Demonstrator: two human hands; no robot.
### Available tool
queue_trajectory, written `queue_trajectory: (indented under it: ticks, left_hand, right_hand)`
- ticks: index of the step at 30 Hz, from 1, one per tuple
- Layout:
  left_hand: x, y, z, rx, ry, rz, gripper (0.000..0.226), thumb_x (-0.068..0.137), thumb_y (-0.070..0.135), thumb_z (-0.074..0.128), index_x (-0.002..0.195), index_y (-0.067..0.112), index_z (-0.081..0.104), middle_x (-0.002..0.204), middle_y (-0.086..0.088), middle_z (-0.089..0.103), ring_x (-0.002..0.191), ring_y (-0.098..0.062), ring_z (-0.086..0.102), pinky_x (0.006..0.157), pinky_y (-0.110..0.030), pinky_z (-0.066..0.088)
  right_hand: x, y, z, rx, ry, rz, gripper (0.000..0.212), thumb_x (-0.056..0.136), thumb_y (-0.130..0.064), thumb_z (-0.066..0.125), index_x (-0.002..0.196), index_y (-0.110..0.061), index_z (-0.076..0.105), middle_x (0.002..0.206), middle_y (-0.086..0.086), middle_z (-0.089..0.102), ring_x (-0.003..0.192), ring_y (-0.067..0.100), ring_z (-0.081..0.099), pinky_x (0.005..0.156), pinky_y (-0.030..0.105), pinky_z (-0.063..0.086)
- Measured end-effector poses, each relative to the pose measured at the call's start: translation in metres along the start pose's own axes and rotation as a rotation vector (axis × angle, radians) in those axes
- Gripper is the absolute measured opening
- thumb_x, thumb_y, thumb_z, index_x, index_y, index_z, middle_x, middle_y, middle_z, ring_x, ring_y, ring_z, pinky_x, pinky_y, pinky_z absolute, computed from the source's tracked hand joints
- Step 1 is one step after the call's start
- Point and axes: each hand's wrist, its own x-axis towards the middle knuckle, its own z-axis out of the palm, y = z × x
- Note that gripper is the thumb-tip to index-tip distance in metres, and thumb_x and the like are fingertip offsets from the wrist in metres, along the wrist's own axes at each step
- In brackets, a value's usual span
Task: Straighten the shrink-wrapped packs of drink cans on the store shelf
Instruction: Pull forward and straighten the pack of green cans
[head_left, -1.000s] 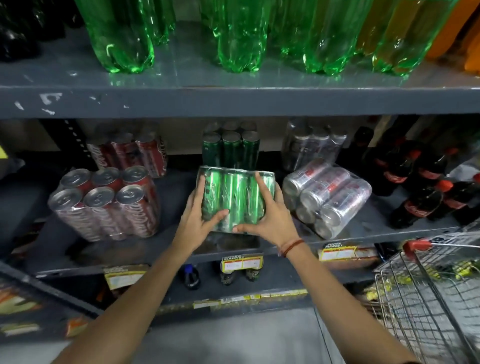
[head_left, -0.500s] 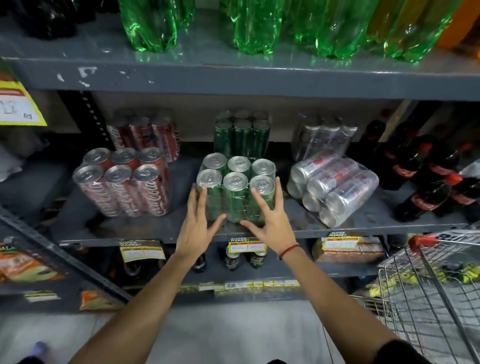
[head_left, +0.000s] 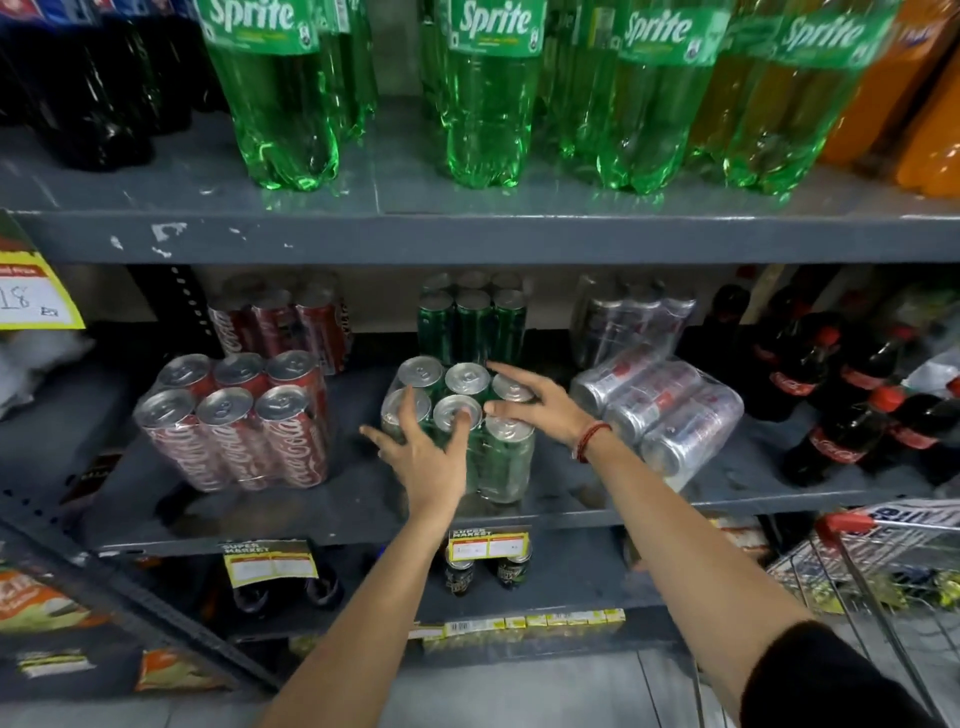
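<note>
A shrink-wrapped pack of green cans stands upright near the front of the grey middle shelf. My left hand lies against its front left side with fingers spread. My right hand rests flat on the can tops at the pack's right, fingers apart. A red cola pack stands upright to the left. A silver can pack lies tipped on its side to the right. Three more packs, red, green and silver, stand behind.
Large green soda bottles line the upper shelf, with dark bottles to their left and orange ones to their right. Small dark cola bottles fill the middle shelf's right end. A wire shopping cart stands at the lower right. Price tags hang on the shelf edge.
The green pack went from tilted in both hands to standing upright on the shelf. My hands loosened, and my right hand moved up onto the can tops.
</note>
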Motion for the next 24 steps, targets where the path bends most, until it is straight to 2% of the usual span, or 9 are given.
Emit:
queue_trajectory:
  ticks: [3, 6, 8, 10, 14, 17, 20, 22, 24]
  left_hand:
    - [0.027, -0.002, -0.013, 0.023, -0.114, 0.054, 0.072, 0.080, 0.045, 0.064, 0.141, 0.035, 0.027, 0.156, -0.020, -0.014, 0.145, -0.032, -0.009, 0.114, -0.044, 0.017]
    - [0.063, 0.003, -0.026, 0.108, -0.289, 0.152, 0.063, 0.082, 0.037, 0.065, 0.138, 0.033, 0.035, 0.154, -0.012, 0.024, 0.142, -0.028, 0.023, 0.111, -0.041, 0.029]
    - [0.082, 0.012, -0.029, 0.072, -0.465, 0.123, 0.057, 0.083, 0.028, 0.066, 0.134, 0.036, 0.040, 0.145, -0.002, 0.040, 0.129, -0.020, 0.042, 0.095, -0.037, 0.043]
    - [0.093, 0.022, -0.030, 0.083, -0.611, 0.060, 0.052, 0.080, 0.031, 0.067, 0.122, 0.051, 0.043, 0.139, 0.005, 0.045, 0.117, -0.015, 0.048, 0.085, -0.037, 0.048]
    - [0.100, 0.033, -0.029, 0.154, -0.704, 0.013, 0.060, 0.070, 0.042, 0.068, 0.122, 0.055, 0.043, 0.138, 0.009, 0.044, 0.120, -0.017, 0.048, 0.097, -0.051, 0.043]
    - [0.086, 0.030, -0.030, 0.026, -0.590, -0.027, 0.057, 0.077, 0.040, 0.068, 0.129, 0.047, 0.044, 0.141, 0.007, 0.046, 0.124, -0.018, 0.047, 0.101, -0.049, 0.040]
    - [0.044, 0.014, -0.024, -0.151, -0.093, 0.002, 0.054, 0.082, 0.036, 0.065, 0.132, 0.031, 0.047, 0.141, -0.002, 0.048, 0.127, -0.015, 0.045, 0.105, -0.035, 0.036]
    - [-0.001, 0.006, -0.011, -0.144, 0.101, 0.083, 0.061, 0.083, 0.037, 0.063, 0.137, 0.024, 0.040, 0.152, -0.011, 0.030, 0.140, -0.023, 0.027, 0.112, -0.033, 0.023]
    - [-0.042, 0.003, 0.012, -0.101, 0.085, 0.114, 0.076, 0.079, 0.043, 0.065, 0.143, 0.027, 0.027, 0.158, -0.014, 0.002, 0.145, -0.027, 0.006, 0.113, -0.036, 0.015]
  right_hand:
    - [-0.013, 0.002, 0.011, 0.008, 0.127, 0.035, 0.074, 0.071, -0.046, 0.076, 0.137, -0.041, 0.042, 0.133, 0.001, 0.044, 0.130, 0.019, 0.041, 0.109, 0.034, 0.034]
    - [-0.032, -0.007, 0.037, 0.015, 0.338, 0.083, 0.084, 0.071, -0.052, 0.074, 0.143, -0.033, 0.035, 0.134, 0.008, 0.042, 0.128, 0.022, 0.041, 0.106, 0.030, 0.032]
    - [-0.043, -0.018, 0.066, 0.018, 0.511, 0.159, 0.085, 0.073, -0.053, 0.071, 0.145, -0.031, 0.031, 0.135, 0.011, 0.039, 0.127, 0.027, 0.041, 0.102, 0.033, 0.033]
    - [-0.050, -0.030, 0.093, 0.048, 0.645, 0.224, 0.081, 0.077, -0.052, 0.066, 0.145, -0.030, 0.028, 0.138, 0.012, 0.035, 0.129, 0.032, 0.036, 0.100, 0.038, 0.034]
    - [-0.051, -0.037, 0.103, 0.093, 0.668, 0.285, 0.077, 0.081, -0.053, 0.061, 0.146, -0.030, 0.027, 0.143, 0.013, 0.028, 0.131, 0.034, 0.032, 0.102, 0.043, 0.034]
    - [-0.050, -0.036, 0.082, 0.246, 0.727, 0.207, 0.070, 0.081, -0.053, 0.062, 0.142, -0.035, 0.034, 0.144, 0.008, 0.027, 0.126, 0.027, 0.042, 0.097, 0.034, 0.036]
    - [-0.033, -0.037, 0.048, 0.289, 0.716, 0.065, 0.063, 0.082, -0.052, 0.062, 0.138, -0.034, 0.041, 0.138, 0.005, 0.032, 0.120, 0.018, 0.043, 0.095, 0.030, 0.035]
    - [-0.009, -0.039, 0.024, 0.177, 0.527, 0.016, 0.064, 0.080, -0.052, 0.064, 0.137, -0.032, 0.044, 0.139, 0.007, 0.035, 0.126, 0.020, 0.040, 0.104, 0.033, 0.033]
    - [0.017, -0.043, 0.009, -0.019, 0.255, -0.028, 0.067, 0.078, -0.050, 0.068, 0.138, -0.030, 0.044, 0.146, 0.007, 0.038, 0.135, 0.020, 0.033, 0.107, 0.028, 0.025]
